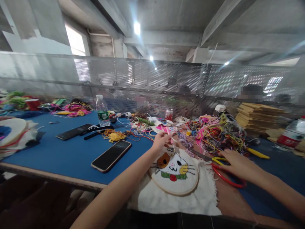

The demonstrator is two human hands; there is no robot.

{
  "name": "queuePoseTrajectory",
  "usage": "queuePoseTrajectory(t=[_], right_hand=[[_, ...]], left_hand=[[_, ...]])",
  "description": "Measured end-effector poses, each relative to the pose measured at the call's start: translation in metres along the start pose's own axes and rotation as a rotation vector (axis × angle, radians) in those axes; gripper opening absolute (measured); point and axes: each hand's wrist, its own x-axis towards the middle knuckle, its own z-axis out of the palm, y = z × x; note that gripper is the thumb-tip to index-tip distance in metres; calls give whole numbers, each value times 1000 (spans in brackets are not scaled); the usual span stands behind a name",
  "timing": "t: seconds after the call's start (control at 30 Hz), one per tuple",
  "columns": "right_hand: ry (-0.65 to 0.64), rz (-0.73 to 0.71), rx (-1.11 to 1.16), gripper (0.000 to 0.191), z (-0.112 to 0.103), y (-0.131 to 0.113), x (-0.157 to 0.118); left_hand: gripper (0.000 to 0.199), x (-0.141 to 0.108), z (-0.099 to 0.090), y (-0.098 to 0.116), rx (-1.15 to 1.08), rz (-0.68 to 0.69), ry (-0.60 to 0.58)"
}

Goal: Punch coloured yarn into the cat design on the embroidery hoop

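Observation:
A wooden hoop [183,192] holds white cloth [202,203] with a stitched cat face, lying at the table's front edge. Above the hoop's top edge, my left hand [162,140] is closed around a pink pen-like tool [169,132], whose thin metal tip points down at the cloth. To the right, my right hand [230,160] rests at the yellow and red handles of scissors [220,161], fingers bent over them. The scissors' dark blades point left toward the hoop.
Tangled yarn [214,133] lies behind my right hand. A phone [111,156], a second phone [73,131] and a water bottle [102,111] stand or lie left. Stacked boards [256,117] and a red-labelled bottle [290,135] are at right. Another hoop [20,128] sits far left.

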Motion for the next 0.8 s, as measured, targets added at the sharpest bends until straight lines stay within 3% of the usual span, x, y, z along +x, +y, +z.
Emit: queuePoseTrajectory(t=[0.07,0.1,0.2,0.3,0.47,0.6,0.7,0.8], right_hand=[[104,-16,13,36,-8,-24,5],[97,-52,91,37,-10,-39,9],[-57,-153,450,42,-5,-80,30],[-155,-88,851,43,12,-109,55],[-172,130,1482,39,39,-127,77],[-90,157,1642,34,46,-127,72],[-6,173,1668,36,46,-125,68],[153,243,1692,40,45,-120,70]], left_hand=[[33,-3,2,2,38,24,-102],[35,-5,4,4,53,35,-149],[38,-9,7,8,86,61,-236],[39,-10,7,8,96,78,-263],[38,-7,6,5,80,78,-394],[49,-5,8,1,102,137,-482],[69,-6,8,3,347,223,-440],[58,-10,3,10,939,299,-169]])
